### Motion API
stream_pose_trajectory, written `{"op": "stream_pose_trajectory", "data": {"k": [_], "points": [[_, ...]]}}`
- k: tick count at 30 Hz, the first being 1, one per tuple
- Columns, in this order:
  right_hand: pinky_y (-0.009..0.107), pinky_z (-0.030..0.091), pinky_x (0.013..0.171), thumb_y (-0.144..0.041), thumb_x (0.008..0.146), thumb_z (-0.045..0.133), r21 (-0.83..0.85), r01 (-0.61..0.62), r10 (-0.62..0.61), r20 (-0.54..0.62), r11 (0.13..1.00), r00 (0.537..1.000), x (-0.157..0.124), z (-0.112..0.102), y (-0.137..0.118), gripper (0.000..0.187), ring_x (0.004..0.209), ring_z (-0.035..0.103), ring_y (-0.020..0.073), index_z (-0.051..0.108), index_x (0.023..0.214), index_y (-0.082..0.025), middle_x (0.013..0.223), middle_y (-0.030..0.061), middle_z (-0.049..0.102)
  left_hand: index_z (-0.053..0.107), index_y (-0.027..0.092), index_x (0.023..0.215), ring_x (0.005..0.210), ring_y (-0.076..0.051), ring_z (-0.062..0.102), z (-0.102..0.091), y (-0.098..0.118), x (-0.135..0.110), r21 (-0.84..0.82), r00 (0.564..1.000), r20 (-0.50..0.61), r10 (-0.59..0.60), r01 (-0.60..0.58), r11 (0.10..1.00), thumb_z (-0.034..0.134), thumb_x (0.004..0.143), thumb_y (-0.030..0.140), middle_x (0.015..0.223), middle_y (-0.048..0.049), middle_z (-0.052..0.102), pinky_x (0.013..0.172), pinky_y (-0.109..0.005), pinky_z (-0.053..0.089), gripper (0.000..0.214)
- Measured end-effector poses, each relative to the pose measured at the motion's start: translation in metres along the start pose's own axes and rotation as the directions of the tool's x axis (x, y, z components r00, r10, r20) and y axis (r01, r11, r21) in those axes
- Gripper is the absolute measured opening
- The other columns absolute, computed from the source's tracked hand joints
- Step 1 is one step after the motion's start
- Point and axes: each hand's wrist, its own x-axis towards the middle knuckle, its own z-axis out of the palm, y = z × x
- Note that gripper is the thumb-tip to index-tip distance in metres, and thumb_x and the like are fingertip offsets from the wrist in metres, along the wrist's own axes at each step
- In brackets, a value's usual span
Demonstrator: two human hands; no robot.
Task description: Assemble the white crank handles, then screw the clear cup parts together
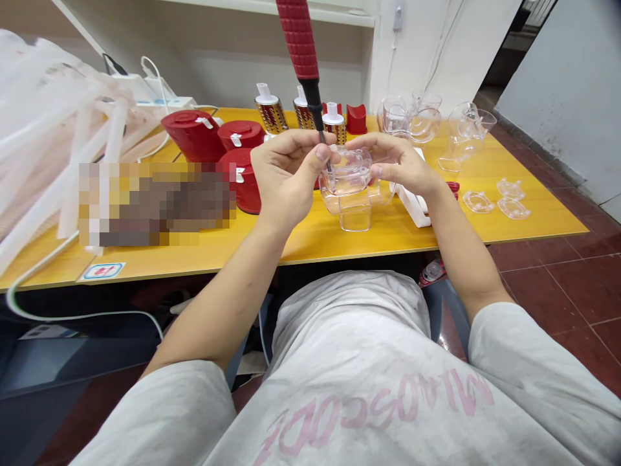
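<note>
Hands meet over the yellow table [310,236]: the left hand [286,175] is clenched around the black shaft of a red-handled screwdriver [297,39], thumb beside the rim, while the right hand [402,165] grasps a clear plastic housing [352,194] from its far right side. The housing is transparent, with a rounded, cup-like top and a squarish block below it. Its block points toward the person, and its long axis runs roughly front to back; whether it touches the tabletop is hard to tell. The screwdriver slants from upper left down into the housing's top, its thin tip at the rim.

Leftward lie translucent white plastic tubes [29,129], then a pixelated patch [155,204] hiding whatever is there. Three red canisters [194,136] stand next, with gold perforated grater drums [272,113] behind the hands. Rightward are clear plastic jugs [466,133], a white plastic piece [412,200] just beside the right hand, and flat clear rings [510,189].
</note>
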Motion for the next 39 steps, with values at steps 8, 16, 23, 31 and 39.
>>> {"op": "stream_pose_trajectory", "data": {"k": [8, 16, 23, 31, 39], "points": [[0.021, 0.062, 0.08, -0.055, 0.094, 0.091, -0.03, -0.044, 0.043, -0.021, 0.999, 0.999, -0.0017, -0.0006, 0.0013, 0.064, 0.107, 0.078, 0.0157, 0.075, 0.148, -0.024, 0.134, 0.0044, 0.078, 0.081, 0.03, 0.096, 0.085, -0.023, 0.085, 0.005, 0.0, -0.0004, -0.047, 0.996, -0.088, -0.031, 0.027, 0.999, 0.096, 0.087, 0.072, 0.091, -0.0017, 0.084, 0.073, -0.036, 0.068, 0.046], [0.019, 0.061, 0.08, -0.054, 0.094, 0.091, -0.024, -0.046, 0.045, -0.023, 0.999, 0.999, -0.0017, -0.0003, 0.0017, 0.063, 0.108, 0.078, 0.0146, 0.074, 0.148, -0.024, 0.133, 0.0035, 0.079, 0.083, 0.028, 0.089, 0.086, -0.023, 0.083, 0.004, 0.0002, 0.0026, -0.034, 0.995, -0.1, -0.001, -0.002, 0.999, 0.099, 0.084, 0.07, 0.09, -0.0027, 0.083, 0.08, -0.037, 0.07, 0.045], [0.02, 0.062, 0.079, -0.055, 0.093, 0.092, -0.022, -0.042, 0.041, -0.033, 0.999, 0.999, -0.0017, 0.0015, -0.0011, 0.063, 0.106, 0.078, 0.0158, 0.076, 0.146, -0.024, 0.131, 0.0045, 0.08, 0.086, 0.03, 0.093, 0.093, -0.027, 0.086, 0.0039, 0.0036, 0.0005, -0.028, 0.998, -0.064, -0.027, 0.026, 0.999, 0.095, 0.09, 0.068, 0.088, -0.0035, 0.083, 0.085, -0.04, 0.072, 0.039], [0.022, 0.062, 0.083, -0.059, 0.094, 0.089, -0.049, -0.036, 0.036, -0.019, 0.998, 0.999, -0.002, 0.0012, -0.0019, 0.065, 0.108, 0.077, 0.0159, 0.074, 0.147, -0.024, 0.133, 0.0046, 0.079, 0.087, 0.031, 0.097, 0.1, -0.031, 0.088, 0.0062, 0.0088, 0.0001, -0.044, 0.998, -0.04, -0.056, 0.055, 0.998, 0.089, 0.091, 0.076, 0.087, -0.0042, 0.085, 0.085, -0.043, 0.075, 0.045], [0.022, 0.061, 0.082, -0.058, 0.095, 0.089, -0.035, -0.029, 0.029, 0.001, 0.999, 1.0, -0.0015, 0.0001, -0.0002, 0.065, 0.107, 0.076, 0.0155, 0.074, 0.149, -0.024, 0.135, 0.0053, 0.077, 0.079, 0.031, 0.112, 0.098, -0.027, 0.088, 0.0034, 0.002, 0.0003, -0.054, 0.998, -0.036, -0.05, 0.048, 0.997, 0.093, 0.087, 0.077, 0.094, -0.002, 0.087, 0.077, -0.038, 0.071, 0.054]]}}
